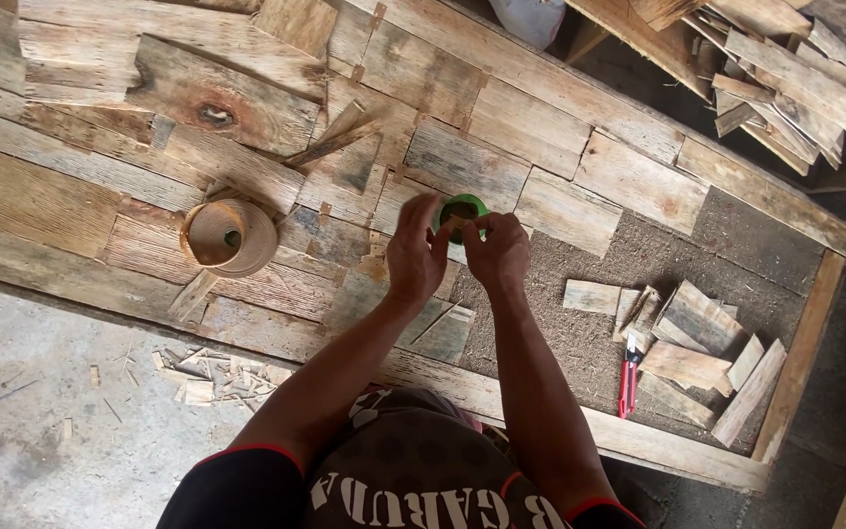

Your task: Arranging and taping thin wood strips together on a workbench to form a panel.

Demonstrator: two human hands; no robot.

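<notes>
Green tape roll (462, 208) sits gripped between your left hand (415, 257) and right hand (497, 251), fingers closed around it; steady it above the desk (41, 196) while peeling.

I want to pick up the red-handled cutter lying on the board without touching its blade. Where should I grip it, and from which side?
Take the red-handled cutter by its red handle, the long lower part nearest the frame edge. It lies flat and nearly lengthwise towards you, pale tip pointing away towards the wood offcuts. Probably best to come from above, fingers pinching its two long sides, where the board is bare.
</notes>
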